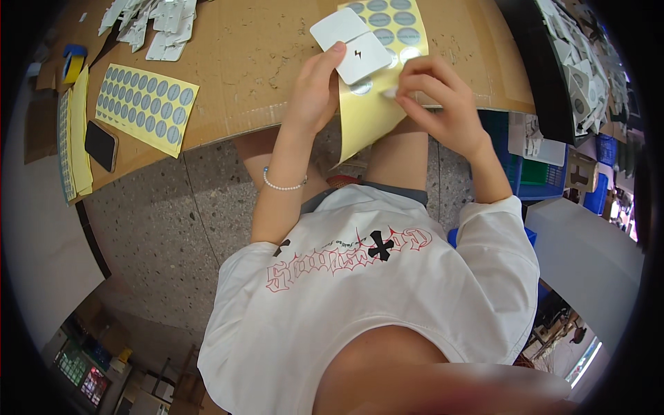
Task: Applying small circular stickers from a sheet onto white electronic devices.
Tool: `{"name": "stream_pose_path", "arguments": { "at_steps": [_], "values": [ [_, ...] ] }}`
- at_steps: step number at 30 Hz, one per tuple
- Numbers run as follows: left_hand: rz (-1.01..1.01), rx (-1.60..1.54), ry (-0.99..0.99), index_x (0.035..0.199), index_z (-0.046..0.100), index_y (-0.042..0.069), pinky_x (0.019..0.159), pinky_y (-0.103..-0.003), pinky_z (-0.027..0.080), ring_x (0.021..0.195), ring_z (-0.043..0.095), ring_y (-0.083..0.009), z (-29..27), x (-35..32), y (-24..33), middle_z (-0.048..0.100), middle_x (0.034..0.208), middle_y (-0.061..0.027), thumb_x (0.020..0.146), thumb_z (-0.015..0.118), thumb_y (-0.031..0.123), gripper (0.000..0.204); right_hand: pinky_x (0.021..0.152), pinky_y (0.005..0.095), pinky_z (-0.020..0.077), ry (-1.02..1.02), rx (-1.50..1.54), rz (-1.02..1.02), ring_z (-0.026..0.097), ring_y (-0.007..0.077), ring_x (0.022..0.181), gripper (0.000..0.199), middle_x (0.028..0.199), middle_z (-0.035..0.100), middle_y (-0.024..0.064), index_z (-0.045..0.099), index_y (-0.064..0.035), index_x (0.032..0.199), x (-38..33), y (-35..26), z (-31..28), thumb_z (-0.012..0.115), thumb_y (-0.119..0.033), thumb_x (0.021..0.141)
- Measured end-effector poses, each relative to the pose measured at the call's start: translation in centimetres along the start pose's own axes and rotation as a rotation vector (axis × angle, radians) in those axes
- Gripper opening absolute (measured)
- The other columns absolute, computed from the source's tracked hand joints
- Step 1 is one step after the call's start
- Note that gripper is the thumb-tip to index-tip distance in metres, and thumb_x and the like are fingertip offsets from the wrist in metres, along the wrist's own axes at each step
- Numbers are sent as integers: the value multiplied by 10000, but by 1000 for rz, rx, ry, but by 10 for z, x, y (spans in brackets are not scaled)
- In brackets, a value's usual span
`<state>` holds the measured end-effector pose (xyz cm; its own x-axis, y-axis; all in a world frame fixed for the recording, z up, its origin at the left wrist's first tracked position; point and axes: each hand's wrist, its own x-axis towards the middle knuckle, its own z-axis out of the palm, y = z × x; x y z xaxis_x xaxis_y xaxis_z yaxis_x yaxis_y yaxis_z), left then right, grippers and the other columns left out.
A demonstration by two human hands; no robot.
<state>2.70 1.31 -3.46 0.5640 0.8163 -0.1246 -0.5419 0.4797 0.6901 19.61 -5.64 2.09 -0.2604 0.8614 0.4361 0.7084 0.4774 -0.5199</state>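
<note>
My left hand (pixel 315 90) holds a white square card (pixel 351 45) with a small black lightning mark, thumb pressed on its lower edge. Behind the card hangs a yellow sheet of round grey stickers (pixel 387 41), curling down over the table edge. My right hand (pixel 437 104) pinches something small and pale at the sheet's lower right, by the card's corner. A bead bracelet circles my left wrist.
A cardboard-covered table (pixel 249 62) carries a second yellow sticker sheet (pixel 145 107), a black phone (pixel 102 145), more sheets at the left edge and a pile of white cards (pixel 149 24) at the back. Black trays of white cards (pixel 581 76) and blue crates (pixel 546 180) stand right.
</note>
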Motion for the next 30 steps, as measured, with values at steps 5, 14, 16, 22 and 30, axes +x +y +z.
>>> {"name": "stream_pose_path", "arguments": {
  "at_steps": [5, 14, 16, 22, 30],
  "values": [
    [14, 131, -7, 990, 532, -48, 703, -253, 456, 807, 572, -135, -7, -5, -4, 595, 900, -91, 849, 448, 184, 284, 760, 240, 388, -219, 442, 208, 489, 148, 905, 70, 938, 519, 74, 538, -16, 780, 14, -1, -43, 585, -32, 729],
    [126, 336, -83, 948, 536, -49, 619, -226, 411, 691, 521, -96, -16, -12, -18, 584, 801, -57, 810, 426, 171, 282, 675, 261, 437, -570, 293, 357, 533, 155, 767, 161, 820, 573, 67, 595, -19, 747, 90, -16, -43, 578, -175, 784],
    [143, 371, -116, 943, 536, -50, 615, -229, 410, 686, 518, -95, -16, -11, -17, 583, 790, -56, 807, 420, 166, 281, 662, 268, 440, -585, 231, 340, 540, 165, 743, 170, 797, 578, 83, 598, -10, 734, 94, -18, -38, 580, -174, 773],
    [126, 329, -103, 930, 537, -54, 608, -240, 414, 677, 520, -101, -16, -13, -15, 581, 777, -56, 800, 415, 165, 282, 626, 287, 443, -560, 135, 275, 556, 194, 663, 182, 706, 586, 124, 601, 14, 701, 94, -13, -22, 581, -165, 729],
    [128, 317, -82, 907, 534, -45, 612, -237, 415, 682, 522, -104, -18, -11, -18, 579, 782, -57, 793, 402, 153, 264, 617, 281, 443, -521, 113, 325, 557, 178, 646, 194, 669, 593, 119, 606, 19, 702, 90, -5, -11, 591, -175, 708]
  ]
}}
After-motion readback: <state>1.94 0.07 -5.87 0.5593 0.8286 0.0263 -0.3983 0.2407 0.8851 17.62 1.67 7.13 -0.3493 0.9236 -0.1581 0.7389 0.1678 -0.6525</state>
